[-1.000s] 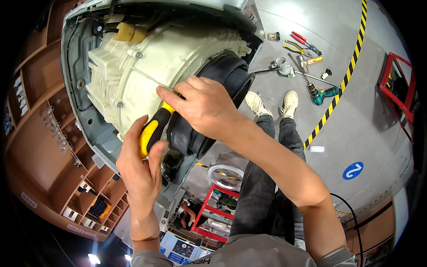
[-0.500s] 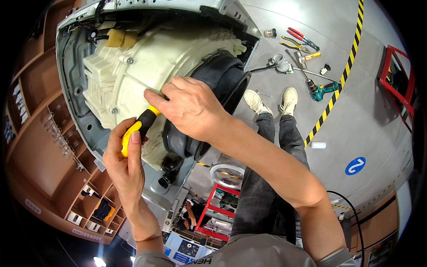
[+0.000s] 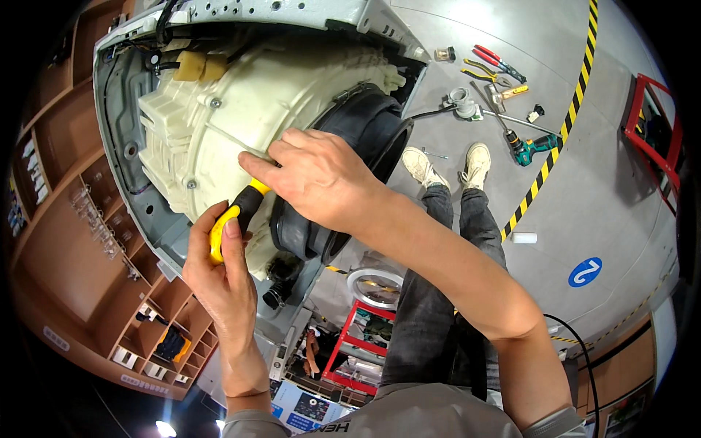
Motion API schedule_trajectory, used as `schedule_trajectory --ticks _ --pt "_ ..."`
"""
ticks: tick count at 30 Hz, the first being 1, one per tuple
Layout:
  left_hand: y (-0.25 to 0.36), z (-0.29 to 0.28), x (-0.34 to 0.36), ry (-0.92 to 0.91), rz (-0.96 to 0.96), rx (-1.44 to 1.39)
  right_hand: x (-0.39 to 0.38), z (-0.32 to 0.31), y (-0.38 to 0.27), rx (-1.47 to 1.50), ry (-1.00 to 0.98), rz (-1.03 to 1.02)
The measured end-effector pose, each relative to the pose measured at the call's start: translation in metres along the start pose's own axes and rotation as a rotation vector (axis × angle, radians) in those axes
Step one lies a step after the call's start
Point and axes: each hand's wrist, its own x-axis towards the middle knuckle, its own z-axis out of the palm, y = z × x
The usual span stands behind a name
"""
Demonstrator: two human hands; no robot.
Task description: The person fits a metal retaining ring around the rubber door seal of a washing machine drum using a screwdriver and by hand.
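My left hand (image 3: 230,281) is closed round the yellow and black handle of a screwdriver (image 3: 252,203). My right hand (image 3: 325,179) has its fingers curled at the far end of that handle, covering the shaft and tip, so what the tip meets is hidden. Both hands are over the cream plastic tub (image 3: 219,146) of an opened washing machine. Just beyond my right hand sits the black rubber door gasket (image 3: 358,120) on the tub's front. A black corrugated hose (image 3: 277,293) shows below the gasket.
The grey metal cabinet (image 3: 292,10) surrounds the tub. On the floor lie red-handled pliers (image 3: 500,62), yellow-handled pliers (image 3: 482,73), a hammer (image 3: 507,93), a green drill (image 3: 527,148) and a grey pump-like part (image 3: 461,102). A round door ring (image 3: 376,287) and red cart (image 3: 358,339) stand nearby.
My left hand and the screwdriver handle have shifted slightly right, and the handle sits a little more upright. My right hand stays at nearly the same spot.
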Motion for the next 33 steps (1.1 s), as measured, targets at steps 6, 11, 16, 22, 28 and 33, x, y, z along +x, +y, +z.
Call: schedule_trajectory --ticks 6,11,16,22,28,33 --pt "-0.002 -0.001 0.003 0.010 0.224 0.138 0.005 -0.005 0.003 0.026 -0.042 -0.012" --pt "0.017 -0.011 0.016 -0.058 0.193 0.158 0.010 -0.006 0.005 0.039 -0.016 -0.020" --pt "0.019 -0.020 0.024 -0.204 0.531 0.258 0.005 -0.021 -0.013 -0.056 0.009 0.019" --pt "0.003 -0.021 0.022 -0.257 0.634 0.278 -0.002 -0.020 -0.021 0.073 0.040 -0.073" --pt "0.005 -0.016 0.009 -0.064 0.027 0.098 0.005 -0.008 -0.010 0.023 -0.007 -0.164" --pt "0.004 -0.014 0.013 -0.131 0.417 0.205 0.010 -0.010 -0.018 -0.043 0.048 -0.155"
